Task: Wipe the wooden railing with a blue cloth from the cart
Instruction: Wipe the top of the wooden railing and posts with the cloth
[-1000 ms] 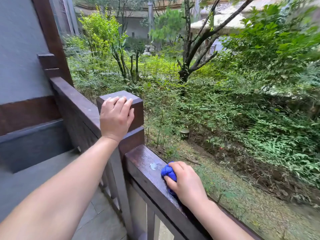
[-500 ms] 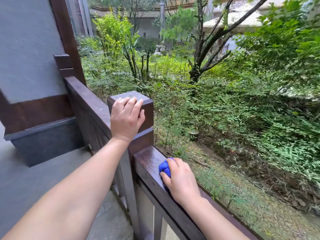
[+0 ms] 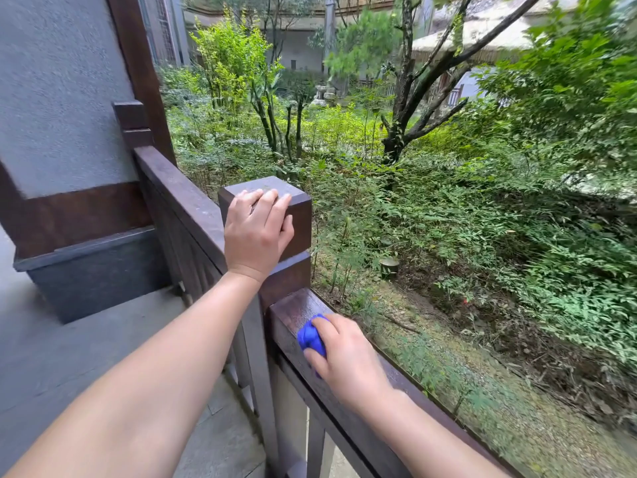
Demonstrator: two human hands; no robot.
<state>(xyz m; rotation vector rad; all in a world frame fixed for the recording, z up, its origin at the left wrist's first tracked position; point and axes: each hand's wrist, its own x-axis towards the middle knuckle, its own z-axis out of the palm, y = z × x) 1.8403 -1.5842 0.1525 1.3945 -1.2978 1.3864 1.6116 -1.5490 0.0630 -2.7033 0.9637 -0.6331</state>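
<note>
**Wiping the rail beside the post**

Our right hand is curled over the bunched blue cloth, pressing it onto the top of the railing just on the near side of the post. The wood between cloth and post shines wet.

Our left hand grips the post's cap, fingers hooked over its top edge.

Past the post the railing runs on toward the grey wall. Out beyond the post lies the garden.

We judge the wiping step is under way, with the cloth near the post end of this stretch. The next move probably calls for steady downward pressure while drawing the cloth along the railing away from the post. Otherwise the left hand must lift off so the cap can be wiped.
</note>
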